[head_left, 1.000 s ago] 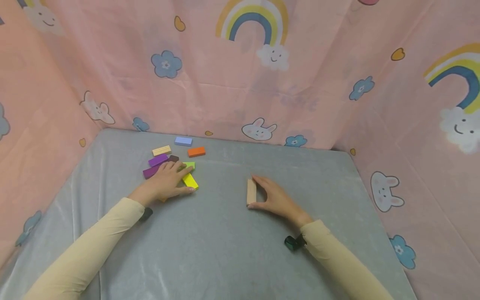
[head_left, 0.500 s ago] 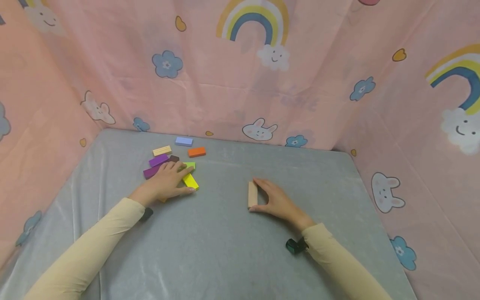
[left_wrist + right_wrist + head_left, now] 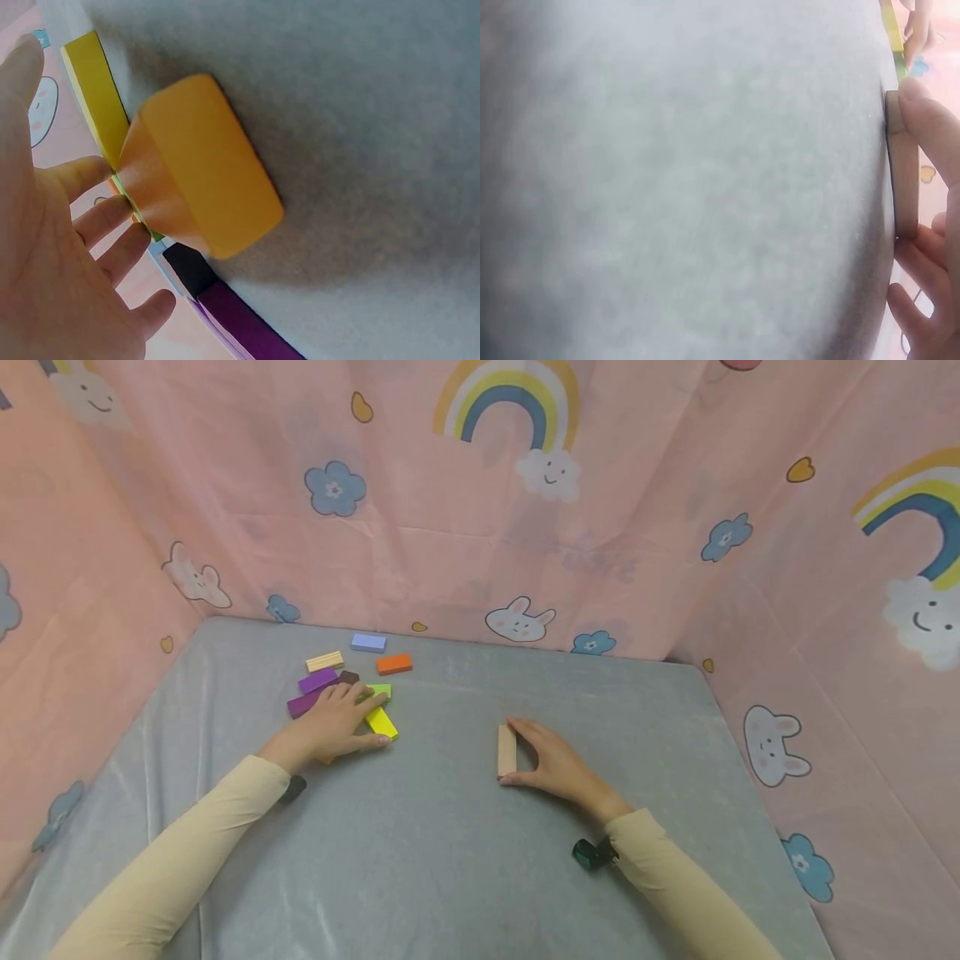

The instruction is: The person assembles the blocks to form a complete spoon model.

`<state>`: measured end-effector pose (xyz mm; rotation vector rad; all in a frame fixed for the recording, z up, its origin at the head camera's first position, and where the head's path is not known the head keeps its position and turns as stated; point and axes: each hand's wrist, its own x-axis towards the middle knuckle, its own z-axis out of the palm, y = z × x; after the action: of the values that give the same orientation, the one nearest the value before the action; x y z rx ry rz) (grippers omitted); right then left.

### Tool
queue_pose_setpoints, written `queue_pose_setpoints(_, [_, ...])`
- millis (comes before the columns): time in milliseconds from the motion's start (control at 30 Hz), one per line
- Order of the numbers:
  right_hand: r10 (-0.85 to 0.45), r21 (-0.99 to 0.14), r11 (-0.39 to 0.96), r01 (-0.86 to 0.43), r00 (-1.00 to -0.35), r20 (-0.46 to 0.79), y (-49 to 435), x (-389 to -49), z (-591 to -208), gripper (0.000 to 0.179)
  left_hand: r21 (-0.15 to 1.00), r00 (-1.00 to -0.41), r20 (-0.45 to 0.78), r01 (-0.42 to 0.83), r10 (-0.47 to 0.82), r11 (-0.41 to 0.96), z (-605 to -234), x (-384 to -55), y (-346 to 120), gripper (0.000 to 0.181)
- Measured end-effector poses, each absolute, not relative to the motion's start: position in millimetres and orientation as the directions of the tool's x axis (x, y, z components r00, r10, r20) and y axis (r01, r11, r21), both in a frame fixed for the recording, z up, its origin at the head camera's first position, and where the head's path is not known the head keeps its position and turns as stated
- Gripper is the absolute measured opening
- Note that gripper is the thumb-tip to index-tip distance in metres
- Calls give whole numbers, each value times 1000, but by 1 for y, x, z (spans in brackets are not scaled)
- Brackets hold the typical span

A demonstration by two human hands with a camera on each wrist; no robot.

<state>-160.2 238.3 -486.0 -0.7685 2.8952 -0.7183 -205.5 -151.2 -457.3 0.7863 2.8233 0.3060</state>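
"Sleeves (image 3: pixel 176 852) come nearest, don't they?"

"Yes, both pale beige, reaching in over the grey bench (image 3: pixel 450 868). By the right one sits a dark device (image 3: pixel 591 853)."

"And the right hand (image 3: pixel 553 762)?"

"Grasping. Thumb at the near end, fingers at the far end, with the wooden block (image 3: pixel 507 752) pinched between them, near the middle of the bench. I can't tell whether it rests fully on the cloth."

"What about the left hand (image 3: pixel 327 725)?"

"Holding nothing, fingers loosely spread above the coloured pieces. Below the palm is an orange block (image 3: pixel 206 165), mostly hidden from the head view. Whether the fingertips touch anything, I can't tell."

"Which pieces lie around it?"

"A yellow block (image 3: pixel 383 724) beside the thumb, set at an angle, and a plum block (image 3: pixel 301 705) partly covered on the other side. Past those, a lime block (image 3: pixel 382 691) by the index finger, then a violet block (image 3: pixel 318 681) and a dark brown block (image 3: pixel 348 677)."

"And farther off?"

"A red-orange block (image 3: pixel 394 664), a striped tan block (image 3: pixel 324 661), then a light blue block (image 3: pixel 368 643) close to the pink curtain (image 3: pixel 420 552)."
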Motion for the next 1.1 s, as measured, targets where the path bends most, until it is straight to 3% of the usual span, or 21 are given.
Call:
queue_pose_setpoints(533, [-515,-477,736,-481,-855,67,244,-156,-481,99,246,-839,-129,490,529,836,-457,-205,-150,83])
queue_pose_setpoints(1100, [-636,-314,691,-650,-754,163,256,-147,-481,74,251,-839,-122,490,530,835,-458,-207,-152,82])
